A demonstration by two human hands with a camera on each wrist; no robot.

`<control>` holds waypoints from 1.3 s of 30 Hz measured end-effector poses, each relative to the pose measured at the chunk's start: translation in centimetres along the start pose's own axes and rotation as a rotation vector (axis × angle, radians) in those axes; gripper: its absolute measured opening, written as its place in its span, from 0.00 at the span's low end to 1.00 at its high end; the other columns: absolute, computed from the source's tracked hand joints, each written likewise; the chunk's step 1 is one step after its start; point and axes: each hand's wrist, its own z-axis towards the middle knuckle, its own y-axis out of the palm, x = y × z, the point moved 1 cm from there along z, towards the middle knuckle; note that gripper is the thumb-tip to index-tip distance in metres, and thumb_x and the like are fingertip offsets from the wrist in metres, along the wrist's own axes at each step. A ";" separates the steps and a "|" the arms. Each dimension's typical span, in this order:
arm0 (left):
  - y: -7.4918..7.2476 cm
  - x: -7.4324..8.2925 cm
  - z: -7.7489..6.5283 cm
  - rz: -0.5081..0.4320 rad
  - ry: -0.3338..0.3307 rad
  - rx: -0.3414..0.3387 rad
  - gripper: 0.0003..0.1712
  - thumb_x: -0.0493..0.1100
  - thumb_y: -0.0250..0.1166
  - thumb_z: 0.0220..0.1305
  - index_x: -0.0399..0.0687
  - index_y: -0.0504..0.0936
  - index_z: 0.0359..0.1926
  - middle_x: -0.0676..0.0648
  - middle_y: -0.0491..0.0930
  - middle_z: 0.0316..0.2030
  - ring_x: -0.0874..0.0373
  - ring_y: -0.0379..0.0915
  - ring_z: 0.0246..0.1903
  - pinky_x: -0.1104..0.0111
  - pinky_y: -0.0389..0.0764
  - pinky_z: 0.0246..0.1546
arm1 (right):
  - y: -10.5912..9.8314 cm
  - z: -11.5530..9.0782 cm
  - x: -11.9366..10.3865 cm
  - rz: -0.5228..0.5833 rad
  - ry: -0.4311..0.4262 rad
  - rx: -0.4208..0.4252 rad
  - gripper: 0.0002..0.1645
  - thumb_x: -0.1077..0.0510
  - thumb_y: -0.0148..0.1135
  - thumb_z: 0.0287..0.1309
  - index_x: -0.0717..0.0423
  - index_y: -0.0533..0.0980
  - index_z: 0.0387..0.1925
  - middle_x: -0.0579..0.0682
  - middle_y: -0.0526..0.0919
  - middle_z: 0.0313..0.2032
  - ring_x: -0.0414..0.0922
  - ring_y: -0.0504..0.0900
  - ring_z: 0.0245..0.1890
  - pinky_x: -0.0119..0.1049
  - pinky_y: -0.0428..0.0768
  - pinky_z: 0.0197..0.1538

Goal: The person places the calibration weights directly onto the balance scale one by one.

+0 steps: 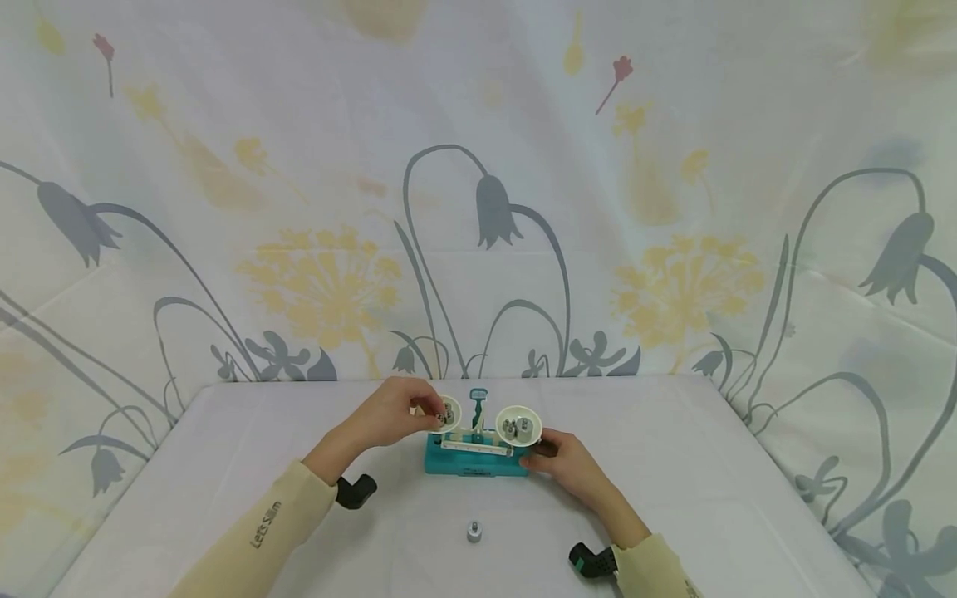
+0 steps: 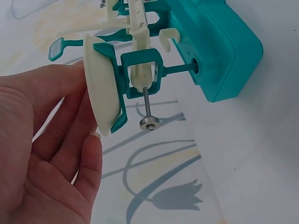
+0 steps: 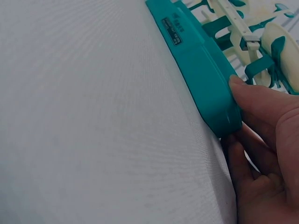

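A teal balance scale (image 1: 475,465) with two cream pans stands on the white-covered table. My left hand (image 1: 392,411) reaches over the left pan (image 2: 102,86), its fingertips down among small metal weights (image 1: 449,413). In the left wrist view the pan hides those fingertips, so I cannot tell whether they pinch a weight. With thumb above and fingers around the end, my right hand (image 1: 568,465) grips the right end of the base (image 3: 205,84). Several metal weights (image 1: 512,428) lie in the right pan (image 1: 516,412).
One metal weight (image 1: 474,532) stands on the table in front of the scale, between the forearms. A green pointer plate (image 1: 478,394) rises at the scale's middle. Behind the table hangs a flower-patterned cloth (image 1: 329,282).
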 end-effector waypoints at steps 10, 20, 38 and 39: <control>-0.5 0.0 -0.8 -0.035 0.036 0.052 0.06 0.37 0.72 0.60 0.50 0.86 0.38 0.59 0.82 0.35 0.62 0.77 0.37 0.61 0.77 0.42 | 0.0 0.0 0.0 -0.003 0.002 -0.001 0.34 0.58 0.73 0.55 0.69 0.74 0.61 0.59 0.82 0.54 0.55 0.80 0.55 0.44 0.77 0.56; -0.4 0.8 -2.0 -0.093 0.040 0.048 0.05 0.39 0.71 0.61 0.51 0.86 0.39 0.61 0.82 0.35 0.63 0.77 0.37 0.61 0.78 0.42 | 0.0 -0.6 -1.9 0.005 -0.004 -0.012 0.32 0.63 0.71 0.57 0.73 0.72 0.60 0.63 0.81 0.54 0.58 0.79 0.56 0.42 0.78 0.55; 1.2 1.4 -3.6 -0.196 0.037 -0.001 0.05 0.40 0.71 0.62 0.46 0.86 0.39 0.59 0.82 0.34 0.61 0.77 0.37 0.67 0.76 0.40 | 0.1 0.1 0.1 0.019 0.009 0.008 0.36 0.57 0.75 0.53 0.69 0.74 0.61 0.60 0.81 0.55 0.55 0.80 0.56 0.43 0.78 0.56; 1.3 1.3 -3.7 -0.197 0.037 -0.004 0.05 0.40 0.71 0.62 0.47 0.86 0.39 0.59 0.82 0.34 0.61 0.77 0.36 0.67 0.77 0.40 | 0.1 0.1 0.1 0.017 0.007 0.007 0.36 0.57 0.74 0.53 0.69 0.74 0.61 0.60 0.81 0.55 0.56 0.80 0.56 0.42 0.78 0.56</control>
